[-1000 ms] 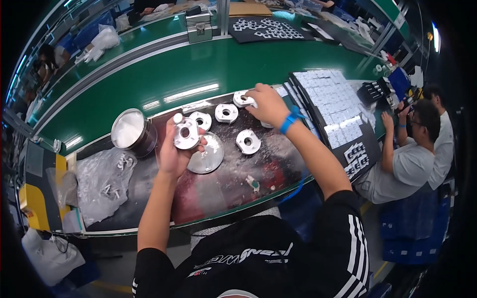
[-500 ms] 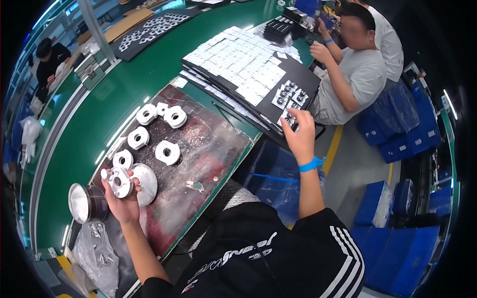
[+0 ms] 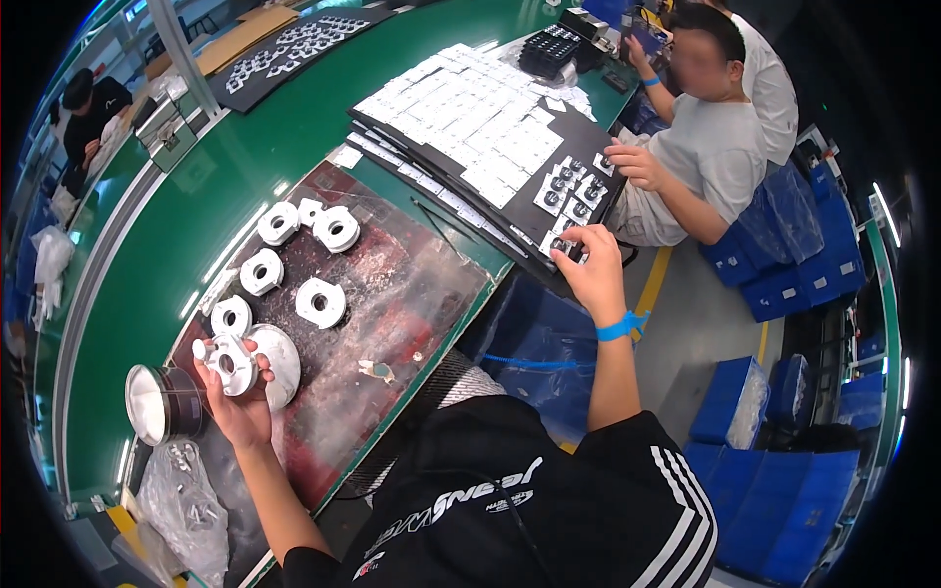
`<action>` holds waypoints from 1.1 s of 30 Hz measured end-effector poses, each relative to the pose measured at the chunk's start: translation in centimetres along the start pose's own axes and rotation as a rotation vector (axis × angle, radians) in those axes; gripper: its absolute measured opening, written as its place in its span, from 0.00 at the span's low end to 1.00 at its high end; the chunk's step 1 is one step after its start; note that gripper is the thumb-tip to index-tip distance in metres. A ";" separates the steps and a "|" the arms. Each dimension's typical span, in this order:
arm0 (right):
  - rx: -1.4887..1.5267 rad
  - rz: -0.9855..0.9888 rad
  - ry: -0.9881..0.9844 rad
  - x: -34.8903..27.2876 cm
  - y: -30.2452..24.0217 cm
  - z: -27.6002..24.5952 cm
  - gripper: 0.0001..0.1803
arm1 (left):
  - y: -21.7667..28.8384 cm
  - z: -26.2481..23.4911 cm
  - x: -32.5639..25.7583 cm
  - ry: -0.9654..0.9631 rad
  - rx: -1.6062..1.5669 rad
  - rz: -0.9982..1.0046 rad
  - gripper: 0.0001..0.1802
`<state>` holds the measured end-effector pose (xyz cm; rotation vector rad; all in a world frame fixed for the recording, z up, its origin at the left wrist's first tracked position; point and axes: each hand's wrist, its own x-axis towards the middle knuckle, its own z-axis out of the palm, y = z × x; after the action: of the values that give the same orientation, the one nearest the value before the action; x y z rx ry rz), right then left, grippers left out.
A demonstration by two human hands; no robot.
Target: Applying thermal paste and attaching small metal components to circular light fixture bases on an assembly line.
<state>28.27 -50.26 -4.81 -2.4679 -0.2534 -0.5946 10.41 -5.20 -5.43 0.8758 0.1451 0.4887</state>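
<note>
Within curled left fingers [image 3: 264, 364] sits a white ring [image 3: 238, 380]; the right fingers [image 3: 580, 235] pinch a black-and-white piece [image 3: 562, 245].

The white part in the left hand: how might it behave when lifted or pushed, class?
The white part is probably stiff, given its crisp outline. Its broad, squat body would probably slide, not roll. The left hand alone supports it, so it's likely not heavy.

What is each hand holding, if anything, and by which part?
Left hand: white holed part, by its outer edge. Right hand: at a black-and-white piece; grip unclear.
</note>
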 end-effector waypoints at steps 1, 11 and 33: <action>0.004 -0.008 -0.007 0.1 -0.6 0.1 0.13 | 0.1 -0.2 -0.1 0.010 0.000 0.005 0.27; 0.540 -0.510 -0.290 -2.5 -18.7 5.2 0.17 | 0.0 1.8 -1.3 0.072 0.179 -0.017 0.44; 1.039 -0.506 -0.617 -5.9 -28.4 13.1 0.33 | -0.2 -0.4 -1.0 0.136 -0.196 -0.093 0.44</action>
<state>19.01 -19.88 -3.05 -1.4729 -1.1238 0.1532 9.43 -5.46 -5.93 0.6414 0.2575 0.4668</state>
